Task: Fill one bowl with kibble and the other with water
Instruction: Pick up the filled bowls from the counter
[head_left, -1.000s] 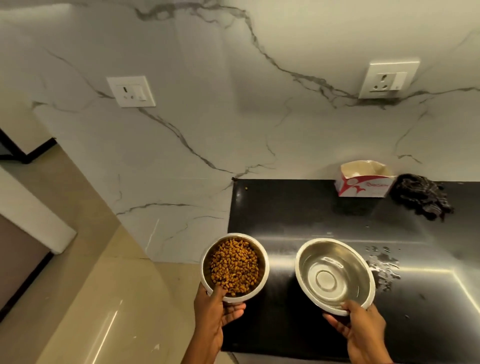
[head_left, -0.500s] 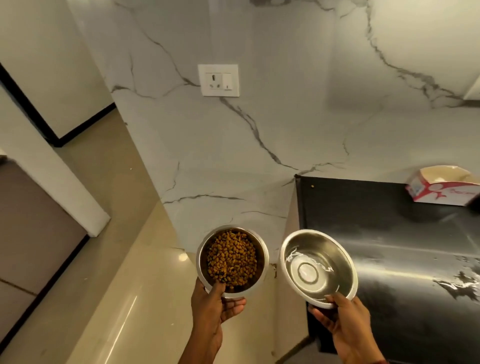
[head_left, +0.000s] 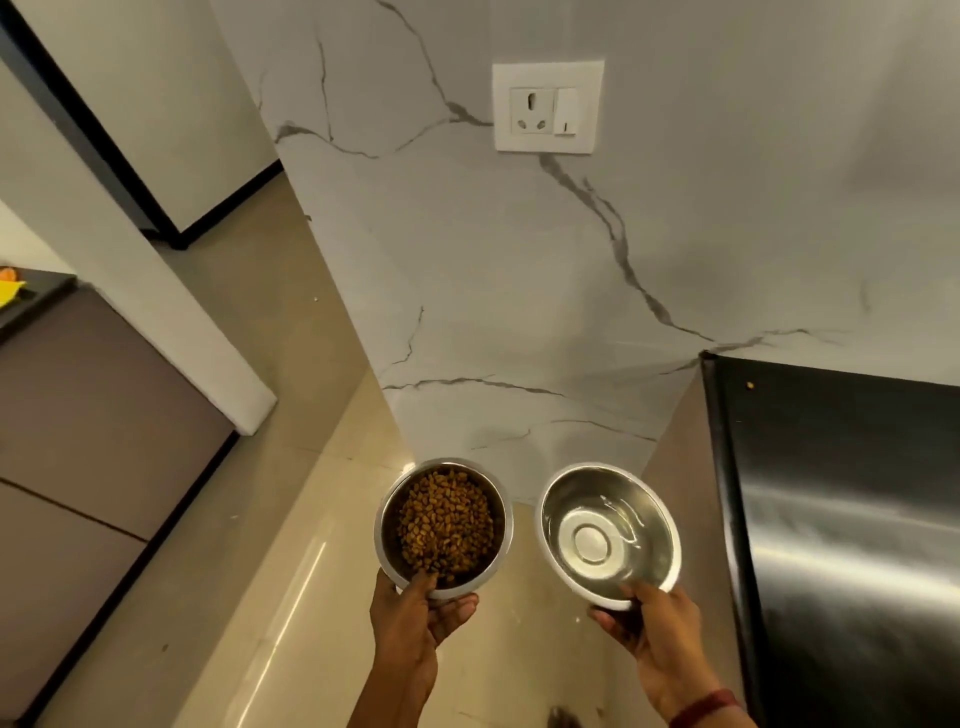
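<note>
Two steel bowls are held in the air above the beige floor. The kibble bowl (head_left: 390, 525) is full of brown kibble (head_left: 445, 526), and my left hand (head_left: 415, 623) grips its near rim, thumb inside. The water bowl (head_left: 608, 535) holds a shallow layer of clear water. My right hand (head_left: 657, 634) grips its near rim with the thumb over the edge. Both bowls are level and side by side, a small gap between them.
A black countertop (head_left: 841, 519) fills the right side, its edge close to the water bowl. A marble wall (head_left: 519, 312) with a white socket (head_left: 548, 106) stands ahead. Glossy floor tiles (head_left: 260, 597) stretch left toward a grey cabinet (head_left: 93, 426).
Both bowls have left the space above the black countertop and moved left, now over the floor. The view has swung left; the red-and-white box and dark cloth are out of sight.
</note>
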